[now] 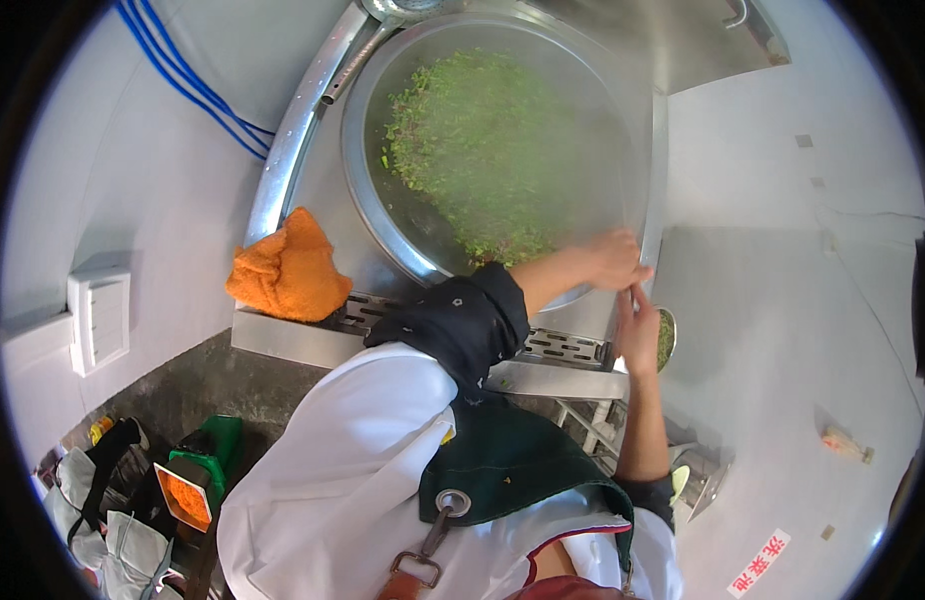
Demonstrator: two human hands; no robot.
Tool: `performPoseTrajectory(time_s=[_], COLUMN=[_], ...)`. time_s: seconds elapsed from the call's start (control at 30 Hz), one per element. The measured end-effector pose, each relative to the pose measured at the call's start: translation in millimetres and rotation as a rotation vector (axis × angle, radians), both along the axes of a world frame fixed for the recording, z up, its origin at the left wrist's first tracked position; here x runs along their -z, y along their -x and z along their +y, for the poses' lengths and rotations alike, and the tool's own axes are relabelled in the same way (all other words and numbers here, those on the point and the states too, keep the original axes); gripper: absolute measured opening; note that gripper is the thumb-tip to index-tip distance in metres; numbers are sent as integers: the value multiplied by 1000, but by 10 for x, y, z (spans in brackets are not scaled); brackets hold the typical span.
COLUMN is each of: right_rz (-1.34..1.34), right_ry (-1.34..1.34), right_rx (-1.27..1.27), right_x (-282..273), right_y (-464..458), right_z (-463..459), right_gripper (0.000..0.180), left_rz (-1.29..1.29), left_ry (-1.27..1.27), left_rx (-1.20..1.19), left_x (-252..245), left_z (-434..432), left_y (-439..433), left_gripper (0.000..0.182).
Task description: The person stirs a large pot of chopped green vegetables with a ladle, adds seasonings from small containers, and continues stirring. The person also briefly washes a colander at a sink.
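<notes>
A large round metal wok (402, 232) set in a steel stove holds chopped green vegetables (477, 142), partly veiled by steam. My left hand (616, 259) is stretched across the wok's near right rim, its fingers curled. Just below it, my right hand (636, 334) is raised so that the fingertips meet or nearly meet the left hand. Whether anything is between them cannot be made out. Beside my right hand is a round container (674, 341) with green bits, partly hidden by that hand. A long-handled perforated metal skimmer (357, 64) lies at the stove's upper left.
An orange cloth (290, 270) lies on the stove's near left corner. Slotted metal grating (564, 345) runs along the front edge. Lower left are a green container (222, 442) and a tray with orange contents (185, 499). White walls stand at both sides; blue cables (192, 79) hang left.
</notes>
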State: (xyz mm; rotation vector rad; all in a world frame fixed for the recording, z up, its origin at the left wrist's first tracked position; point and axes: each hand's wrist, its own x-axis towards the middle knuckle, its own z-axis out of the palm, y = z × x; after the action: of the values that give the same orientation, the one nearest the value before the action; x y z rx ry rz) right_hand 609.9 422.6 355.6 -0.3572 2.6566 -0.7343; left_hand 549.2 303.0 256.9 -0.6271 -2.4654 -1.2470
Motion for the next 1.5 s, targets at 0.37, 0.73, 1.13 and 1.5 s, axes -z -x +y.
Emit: performPoseTrajectory(time_s=[0.37, 0.73, 1.13, 1.5], right_rz=[-728, -627, -265, 62], right_ry=[222, 288, -125, -258], right_rx=[370, 323, -266, -443], right_x=[-446, 149, -1535, 389], right_y=[-1150, -448, -677, -392], right_z=[383, 49, 568, -298], right_gripper=[45, 47, 44, 46], left_rz=[-275, -485, -10, -616], left_ry=[18, -66, -396, -251], left_rx=[252, 187, 78, 144], left_x=[-150, 205, -900, 282], left_z=[-90, -241, 218, -823], left_y=[-1589, -639, -1626, -867], left_gripper=[52, 49, 30, 52])
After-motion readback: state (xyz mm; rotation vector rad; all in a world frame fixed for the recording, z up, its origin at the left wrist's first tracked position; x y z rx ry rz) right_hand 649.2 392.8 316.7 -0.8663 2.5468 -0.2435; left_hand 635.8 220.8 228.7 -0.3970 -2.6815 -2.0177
